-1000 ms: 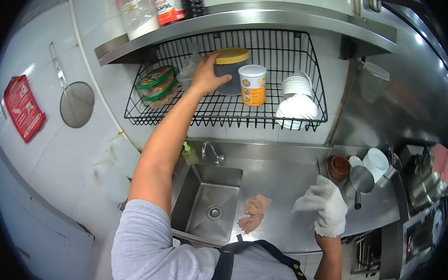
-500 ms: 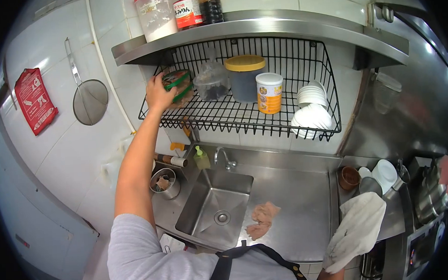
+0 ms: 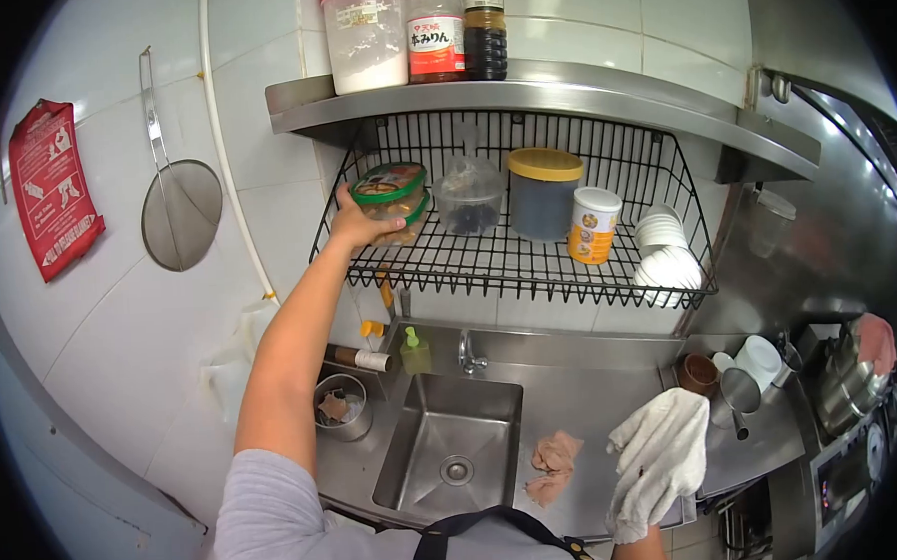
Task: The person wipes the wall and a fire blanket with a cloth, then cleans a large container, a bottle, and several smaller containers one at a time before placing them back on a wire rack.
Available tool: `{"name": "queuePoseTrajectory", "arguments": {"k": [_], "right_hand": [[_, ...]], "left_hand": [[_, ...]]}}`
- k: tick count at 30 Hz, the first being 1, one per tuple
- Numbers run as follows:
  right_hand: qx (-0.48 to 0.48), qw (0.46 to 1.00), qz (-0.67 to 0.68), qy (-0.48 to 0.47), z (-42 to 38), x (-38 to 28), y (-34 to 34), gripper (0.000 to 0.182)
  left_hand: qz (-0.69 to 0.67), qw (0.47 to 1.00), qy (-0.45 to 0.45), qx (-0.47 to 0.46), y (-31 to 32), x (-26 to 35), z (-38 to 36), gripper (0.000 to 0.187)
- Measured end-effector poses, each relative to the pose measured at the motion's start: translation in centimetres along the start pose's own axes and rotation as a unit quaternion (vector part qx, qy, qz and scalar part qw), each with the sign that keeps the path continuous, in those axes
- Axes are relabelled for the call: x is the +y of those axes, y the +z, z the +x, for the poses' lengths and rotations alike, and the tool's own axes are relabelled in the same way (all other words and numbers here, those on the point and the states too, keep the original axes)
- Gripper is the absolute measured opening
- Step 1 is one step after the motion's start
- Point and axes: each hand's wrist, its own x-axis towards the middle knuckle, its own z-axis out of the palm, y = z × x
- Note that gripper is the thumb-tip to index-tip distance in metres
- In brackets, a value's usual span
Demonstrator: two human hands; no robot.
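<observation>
My left hand (image 3: pixel 358 226) is up in the black wire rack (image 3: pixel 528 276), closed around the left side of two stacked clear food containers (image 3: pixel 392 185) with green lids. The thumb lies across their front; the other fingers wrap round the far left side and are partly hidden. Beside them stands a clear tub in a plastic bag (image 3: pixel 468 197). Low on the right, my right hand is covered by a white towel (image 3: pixel 666 451) that it carries over the counter's front edge. Its fingers are hidden under the cloth.
The rack also holds a yellow-lidded tub (image 3: pixel 545 198), an orange-and-white can (image 3: pixel 594 229) and white bowls (image 3: pixel 665 261). Bottles stand on the steel shelf (image 3: pixel 560 93) above. Below are a sink (image 3: pixel 445 430), a soap bottle (image 3: pixel 415 354) and a pinkish cloth (image 3: pixel 555 466).
The view has shifted, so the rack appears lower and further right. My left hand has moved from the top of the containers to their side. The towel on my right hand has swung inward.
</observation>
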Motion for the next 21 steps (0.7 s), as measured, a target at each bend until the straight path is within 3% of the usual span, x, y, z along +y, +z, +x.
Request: {"name": "queuePoseTrajectory", "arguments": {"k": [7, 10, 12, 13, 16, 18, 19, 21], "right_hand": [[-0.003, 0.998, 0.058, 0.027, -3.0, 0.8, 5.2, 0.012], [-0.012, 0.995, 0.092, 0.037, -3.7, 0.7, 7.3, 0.014], [-0.023, 0.992, 0.116, 0.045, -4.2, 0.3, 8.4, 0.015], [-0.028, 0.99, 0.128, 0.046, -4.3, 0.0, 8.9, 0.015], [-0.049, 0.983, 0.171, 0.047, -4.3, -1.7, 10.5, 0.017], [-0.062, 0.976, 0.202, 0.046, -4.2, -3.0, 11.5, 0.019], [-0.063, 0.974, 0.214, 0.045, -4.1, -3.4, 11.7, 0.02], [-0.054, 0.974, 0.217, 0.046, -4.0, -2.7, 10.9, 0.019]], "left_hand": [[-0.117, 0.988, 0.02, -0.1, -1.4, -0.9, 1.5, 0.136], [-0.116, 0.985, -0.015, -0.128, -1.7, -0.6, 1.9, 0.139], [-0.157, 0.968, -0.141, -0.138, -1.0, -0.8, 2.1, 0.136], [-0.156, 0.967, -0.142, -0.141, -0.6, -1.2, 2.3, 0.136], [-0.08, 0.986, -0.109, -0.101, -0.6, -1.3, 2.2, 0.126], [-0.151, 0.97, -0.064, -0.178, -1.4, -0.2, 1.3, 0.111], [-0.148, 0.971, -0.061, -0.179, -1.6, -0.1, 1.2, 0.111], [-0.117, 0.977, -0.056, -0.166, -1.3, 0.0, 0.9, 0.092]]}}
